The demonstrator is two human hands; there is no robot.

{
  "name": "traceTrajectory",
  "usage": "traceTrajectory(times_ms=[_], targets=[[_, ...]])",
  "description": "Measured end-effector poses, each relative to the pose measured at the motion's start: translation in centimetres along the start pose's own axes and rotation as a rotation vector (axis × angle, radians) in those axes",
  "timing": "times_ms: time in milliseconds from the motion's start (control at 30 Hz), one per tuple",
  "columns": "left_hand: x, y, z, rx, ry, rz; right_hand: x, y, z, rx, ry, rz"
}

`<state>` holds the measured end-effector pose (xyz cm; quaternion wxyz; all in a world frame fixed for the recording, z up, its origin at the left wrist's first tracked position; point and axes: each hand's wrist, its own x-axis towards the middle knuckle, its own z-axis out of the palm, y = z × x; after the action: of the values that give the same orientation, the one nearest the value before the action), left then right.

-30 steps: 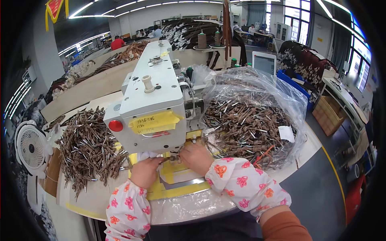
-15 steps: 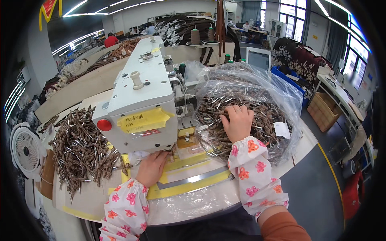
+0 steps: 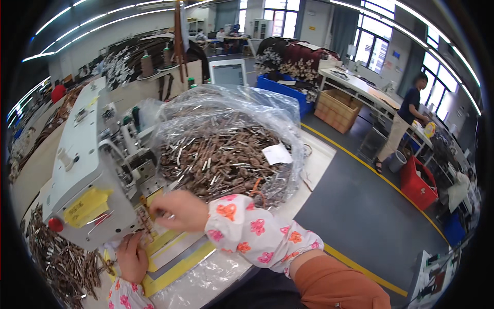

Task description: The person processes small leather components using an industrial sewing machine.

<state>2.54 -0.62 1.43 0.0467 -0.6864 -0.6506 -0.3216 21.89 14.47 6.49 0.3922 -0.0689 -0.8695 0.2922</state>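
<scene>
A white sewing machine [image 3: 77,170] with a red button stands at the left. Beside its head, near the needle area, my right hand [image 3: 182,211] is closed with curled fingers; what they hold, if anything, is hidden. My left hand [image 3: 133,260] lies low at the machine head's front edge, fingers stretched forward over the machine bed and fingertips partly hidden. Right of the machine, a clear plastic bag [image 3: 280,110] is full of short brown cord pieces [image 3: 211,165] with shiny metal tips. Another heap of such cord pieces [image 3: 59,262] lies at the left, beneath the machine head.
Yellow tape strips [image 3: 180,270] cross the worktable in front of me. A white paper tag [image 3: 277,153] lies on the bag. Beyond are a tablet screen [image 3: 228,73], a blue bin [image 3: 288,90] and a red bin [image 3: 418,185]. A person [image 3: 409,113] stands at a far-right table.
My right hand has left the bag's cord pieces and come left to the machine, its fingers now curled. The whole view has swung right. My left hand stays by the machine head.
</scene>
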Motion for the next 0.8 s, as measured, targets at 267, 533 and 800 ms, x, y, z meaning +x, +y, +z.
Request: traceTrajectory(times_ms=[267, 533, 800], targets=[[-0.4, 0.1, 0.1, -0.188, -0.005, -0.002, -2.9, 2.2, 8.3, 0.441, -0.258, 0.185], [-0.9, -0.5, 0.3, -0.072, -0.07, 0.085, -2.8, 2.4, 9.4, 0.432, -0.076, 0.247], [-0.3, 0.3, -0.6, 0.003, -0.07, 0.202, -2.4, 3.0, 9.6, 0.437, -0.121, 0.279]])
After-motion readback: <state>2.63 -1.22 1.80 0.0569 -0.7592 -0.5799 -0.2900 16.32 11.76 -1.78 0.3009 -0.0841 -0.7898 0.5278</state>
